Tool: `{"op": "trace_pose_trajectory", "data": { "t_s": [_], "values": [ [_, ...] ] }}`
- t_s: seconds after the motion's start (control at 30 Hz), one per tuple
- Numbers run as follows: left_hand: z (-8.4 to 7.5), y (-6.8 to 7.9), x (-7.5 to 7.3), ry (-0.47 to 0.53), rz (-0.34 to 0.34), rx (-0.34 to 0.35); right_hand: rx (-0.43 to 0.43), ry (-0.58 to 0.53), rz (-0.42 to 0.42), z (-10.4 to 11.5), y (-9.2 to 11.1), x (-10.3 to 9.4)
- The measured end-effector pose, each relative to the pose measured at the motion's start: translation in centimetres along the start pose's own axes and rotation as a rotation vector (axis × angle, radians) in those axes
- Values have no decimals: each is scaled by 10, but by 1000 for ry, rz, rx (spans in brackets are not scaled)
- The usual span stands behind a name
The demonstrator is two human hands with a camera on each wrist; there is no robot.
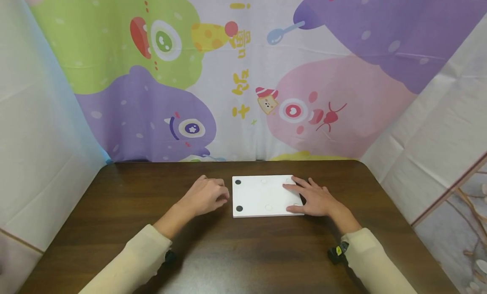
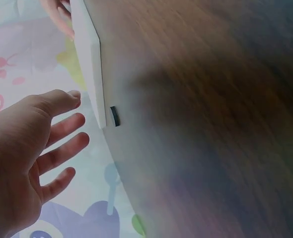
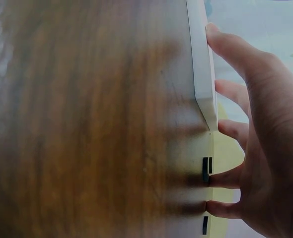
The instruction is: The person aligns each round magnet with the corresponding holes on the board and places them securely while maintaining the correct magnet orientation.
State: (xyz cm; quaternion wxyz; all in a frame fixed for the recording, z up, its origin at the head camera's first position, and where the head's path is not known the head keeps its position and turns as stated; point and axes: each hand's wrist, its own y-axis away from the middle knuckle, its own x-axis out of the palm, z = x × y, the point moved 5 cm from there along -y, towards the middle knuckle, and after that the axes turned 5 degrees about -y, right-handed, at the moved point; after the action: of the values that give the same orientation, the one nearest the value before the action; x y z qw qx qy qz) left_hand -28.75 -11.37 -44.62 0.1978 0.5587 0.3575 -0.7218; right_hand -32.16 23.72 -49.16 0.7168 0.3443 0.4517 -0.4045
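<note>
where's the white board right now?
In the head view, the white board lies on the table, toward its far edge, with the left hand just off the board's left end and the right hand on its right.

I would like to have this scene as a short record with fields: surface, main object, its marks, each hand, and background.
Surface: brown wood-grain table
Main object: white rectangular board, lying flat
Marks: two black discs at its left-end corners; faint rings farther right
Left hand: beside the board's left end, apart from it, fingers loosely curled, holding nothing
Right hand: spread over the board's right end, thumb touching it
Background: hanging cloth printed with cartoon creatures
</note>
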Motion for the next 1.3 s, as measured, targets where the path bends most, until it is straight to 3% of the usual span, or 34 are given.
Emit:
{"op": "trace_pose_trajectory", "data": {
  "t_s": [0.33, 0.6, 1.0, 1.3],
  "values": [
    [7, 6, 2, -36, 60, -56, -6, -4, -3, 0, 1, 0],
    [11, 10, 8, -12, 191, -102, -2, -5, -3, 0, 1, 0],
    [13, 15, 16, -24, 244, -96, -8, -12, 13, 3, 2, -2],
    [13, 16, 16, -8, 236, -91, -4, -14, 19, 3, 2, -3]
  ]
}}
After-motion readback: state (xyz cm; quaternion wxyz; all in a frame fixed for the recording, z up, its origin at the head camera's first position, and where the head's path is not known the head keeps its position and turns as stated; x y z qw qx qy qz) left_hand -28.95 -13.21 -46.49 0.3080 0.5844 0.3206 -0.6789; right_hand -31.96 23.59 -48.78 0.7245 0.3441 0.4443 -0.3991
